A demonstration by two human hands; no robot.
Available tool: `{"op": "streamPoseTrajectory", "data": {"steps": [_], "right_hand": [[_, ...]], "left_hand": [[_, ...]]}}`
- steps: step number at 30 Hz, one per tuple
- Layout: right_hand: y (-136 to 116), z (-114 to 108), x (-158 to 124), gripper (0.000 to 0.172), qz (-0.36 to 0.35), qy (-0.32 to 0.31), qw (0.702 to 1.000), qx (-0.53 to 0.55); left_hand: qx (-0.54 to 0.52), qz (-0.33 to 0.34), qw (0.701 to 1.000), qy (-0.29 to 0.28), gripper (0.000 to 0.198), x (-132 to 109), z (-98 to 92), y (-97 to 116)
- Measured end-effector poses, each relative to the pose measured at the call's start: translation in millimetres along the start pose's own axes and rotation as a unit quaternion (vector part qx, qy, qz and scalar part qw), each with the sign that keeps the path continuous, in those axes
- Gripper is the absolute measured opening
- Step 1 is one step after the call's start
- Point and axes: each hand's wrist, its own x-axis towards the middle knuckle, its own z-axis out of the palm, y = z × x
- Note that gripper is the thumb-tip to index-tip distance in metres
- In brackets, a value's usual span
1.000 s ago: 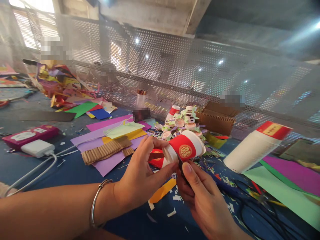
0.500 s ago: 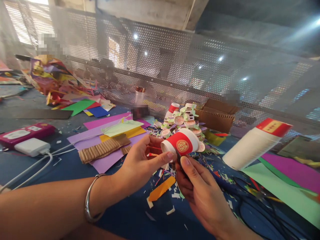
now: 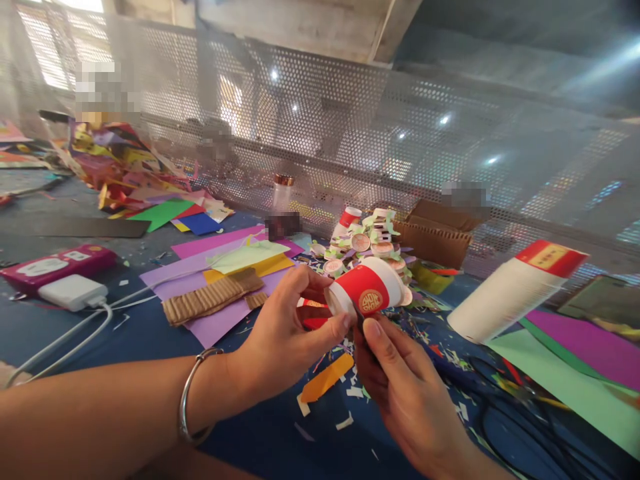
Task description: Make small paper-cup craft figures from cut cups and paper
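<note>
My left hand (image 3: 295,327) is closed on a red and white paper cup (image 3: 370,287) with a round gold emblem. The cup lies tilted on its side in the air, its rim end toward my left fingers. My right hand (image 3: 405,373) is closed around a thin dark tool (image 3: 359,317), mostly hidden by my fingers, and its tip meets the cup near the rim. I cannot make out the tool's kind. Behind the cup stands a heap of cut cup pieces (image 3: 360,241) with round bottoms. Another red printed piece shows partly behind my left fingers.
A leaning stack of paper cups (image 3: 505,297) is at right, beside coloured paper (image 3: 565,387) and black cables (image 3: 487,427). Left are corrugated cardboard (image 3: 215,297), purple sheets (image 3: 220,330), a white charger (image 3: 73,292) and a power bank (image 3: 55,267). Paper scraps, a cardboard box (image 3: 435,233) and mesh partition lie beyond.
The cup has turned a little in my left hand, so its emblem sits lower. My right hand with the dark tool stays near the rim. The view has shifted slightly.
</note>
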Motion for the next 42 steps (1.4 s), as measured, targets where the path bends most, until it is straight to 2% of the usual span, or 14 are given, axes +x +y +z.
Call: {"op": "streamPoseTrajectory", "data": {"steps": [4, 12, 16, 20, 22, 25, 28, 30, 32, 37, 42], "right_hand": [[3.7, -1.3, -2.4, 0.029, -0.031, -0.001, 1.0, -0.002], [4.8, -4.1, -3.9, 0.024, -0.058, -0.018, 0.998, -0.01], [2.7, -3.4, -2.4, 0.029, -0.06, 0.007, 0.998, -0.027], [0.5, -1.7, -2.8, 0.035, -0.042, 0.006, 0.999, -0.016], [-0.7, -1.0, -2.9, 0.036, -0.042, 0.004, 0.999, -0.012], [-2.2, -1.3, -3.4, 0.037, -0.033, -0.009, 0.999, -0.007], [-2.4, -2.8, -4.5, 0.039, -0.028, -0.041, 0.999, -0.018], [-2.2, -3.2, -5.3, 0.04, -0.023, -0.056, 0.998, -0.025], [-2.2, -2.8, -5.6, 0.039, -0.025, -0.06, 0.998, -0.025], [-0.4, -2.5, -4.5, 0.037, -0.031, -0.055, 0.998, -0.022], [6.5, -5.7, -2.4, 0.036, -0.05, -0.029, 0.997, -0.041]], "left_hand": [[0.09, 0.059, 0.994, 0.016, 0.02, -3.5, -0.2, -0.9], [0.149, 0.105, 0.983, 0.022, 0.021, -7.5, 0.5, -1.5], [0.161, 0.119, 0.979, 0.021, 0.024, -5.7, -1.6, -3.2], [0.172, 0.128, 0.976, 0.031, 0.029, -1.6, -2.5, -5.2], [0.132, 0.099, 0.986, 0.032, 0.032, -0.4, -1.4, -5.7], [0.0, -0.003, 1.0, 0.01, 0.043, 0.1, 1.4, -3.6], [-0.114, -0.096, 0.989, 0.014, 0.043, 0.1, 4.0, 1.7], [-0.15, -0.124, 0.981, 0.022, 0.038, 0.4, 4.7, 4.9], [-0.158, -0.126, 0.979, 0.019, 0.037, 1.2, 4.3, 6.4], [-0.122, -0.08, 0.989, 0.001, 0.036, 2.3, 0.4, 2.7], [-0.098, -0.08, 0.992, -0.006, 0.035, 0.6, -0.4, -0.6]]}}
